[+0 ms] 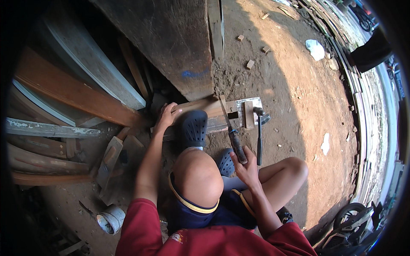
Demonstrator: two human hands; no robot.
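Note:
My left hand (168, 115) grips the left end of a brown wooden piece (198, 105) lying low on the ground. A blue clog (195, 128) on my foot presses against this wood. In my right hand (246, 166) is a long-bladed tool (233, 135) with a dark, worn handle, its blade pointing away from me toward the wood's right end. Whether it is a saw or a knife I cannot tell. Beneath lies a paint-flaked board (218, 123) with a square dark hole. A hammer (259, 136) with a dark handle leans by a short wooden strip (248, 114) on the board.
A broad upright plank (175, 47) stands just ahead. Long boards (77, 81) lean at the left, and a paint-stained can (110, 219) sits below them. Small wood blocks (250, 64) dot the dirt. At the right are stacked planks (367, 128) and a motorbike (352, 224).

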